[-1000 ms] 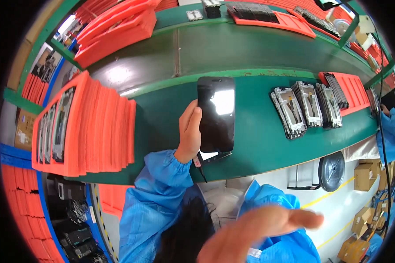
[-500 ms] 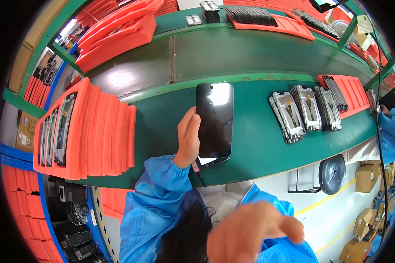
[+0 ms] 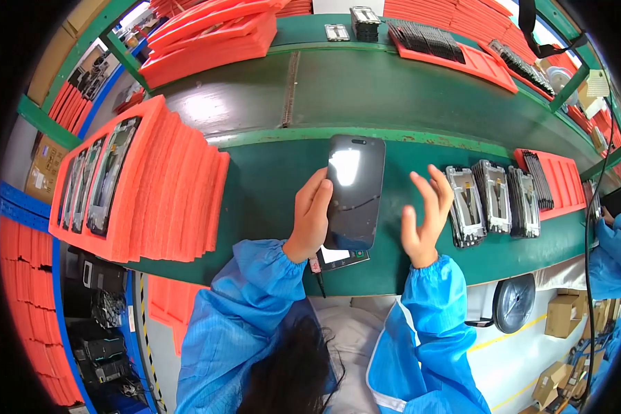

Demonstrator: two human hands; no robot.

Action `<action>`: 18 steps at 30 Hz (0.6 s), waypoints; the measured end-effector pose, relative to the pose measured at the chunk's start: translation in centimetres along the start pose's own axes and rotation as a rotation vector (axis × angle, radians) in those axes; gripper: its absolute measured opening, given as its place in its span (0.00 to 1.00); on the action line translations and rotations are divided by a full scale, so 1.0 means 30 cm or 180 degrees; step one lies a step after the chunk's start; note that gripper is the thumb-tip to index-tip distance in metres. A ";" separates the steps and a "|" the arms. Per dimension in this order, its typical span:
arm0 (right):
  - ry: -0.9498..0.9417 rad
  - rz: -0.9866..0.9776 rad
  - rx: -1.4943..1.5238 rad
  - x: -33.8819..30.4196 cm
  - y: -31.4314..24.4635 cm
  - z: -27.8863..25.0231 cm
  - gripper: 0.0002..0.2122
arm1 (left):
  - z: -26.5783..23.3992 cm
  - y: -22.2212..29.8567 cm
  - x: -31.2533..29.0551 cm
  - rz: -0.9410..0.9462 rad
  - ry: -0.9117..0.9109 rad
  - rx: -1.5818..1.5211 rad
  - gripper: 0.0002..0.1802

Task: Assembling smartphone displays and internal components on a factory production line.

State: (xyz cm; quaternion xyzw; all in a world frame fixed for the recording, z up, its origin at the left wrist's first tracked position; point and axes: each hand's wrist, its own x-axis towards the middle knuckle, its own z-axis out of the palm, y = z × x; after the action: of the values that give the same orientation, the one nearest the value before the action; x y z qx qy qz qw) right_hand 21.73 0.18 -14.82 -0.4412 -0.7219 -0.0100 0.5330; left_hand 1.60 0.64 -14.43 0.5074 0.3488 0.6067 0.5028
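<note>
My left hand [image 3: 310, 217] grips a black phone screen assembly [image 3: 355, 200] by its left edge, thumb in front. The dark glass faces me and mirrors a bright light near its top. To its right, my right hand [image 3: 428, 217] is raised with fingers spread, holding nothing and apart from the phone. Beneath the phone's lower end, a flat dark device with a white area [image 3: 337, 255] lies on the green table, mostly hidden. A thin dark cable with a pinkish tag [image 3: 315, 265] sits at its left.
On the left stands a stack of red foam trays [image 3: 179, 186], the front one holding phone frames. Several piles of phone frames [image 3: 493, 196] lie at right, beside a red tray [image 3: 564, 183]. A metal channel [image 3: 366, 90] runs behind the green table [image 3: 269, 165]. A co-worker's blue sleeve [image 3: 610, 248] shows far right.
My right hand has risen from low in front of me to beside the phone, its fingers now spread. My left hand still grips the phone, whose reflections have shifted. The view has moved slightly.
</note>
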 end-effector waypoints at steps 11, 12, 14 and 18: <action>-0.0709 -0.0426 0.0203 -0.049 -0.034 0.054 0.25 | -0.016 -0.003 0.005 -0.0100 0.0048 0.0068 0.19; -0.0791 -0.0513 0.0279 -0.052 -0.036 0.055 0.25 | -0.016 -0.002 0.008 -0.0005 0.0049 0.0184 0.19; -0.0879 -0.0600 0.0355 -0.058 -0.042 0.057 0.26 | -0.015 -0.001 0.013 0.0190 0.0051 0.0420 0.19; -0.0892 -0.0689 0.0429 -0.071 -0.051 0.057 0.24 | -0.003 -0.008 0.001 0.0171 0.0095 0.0269 0.19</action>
State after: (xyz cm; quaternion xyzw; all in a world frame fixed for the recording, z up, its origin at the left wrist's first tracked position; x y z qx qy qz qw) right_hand 19.53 -1.26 -16.53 -0.3213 -0.8314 0.0427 0.4514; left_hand 1.58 0.74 -14.66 0.5283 0.3678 0.6122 0.4592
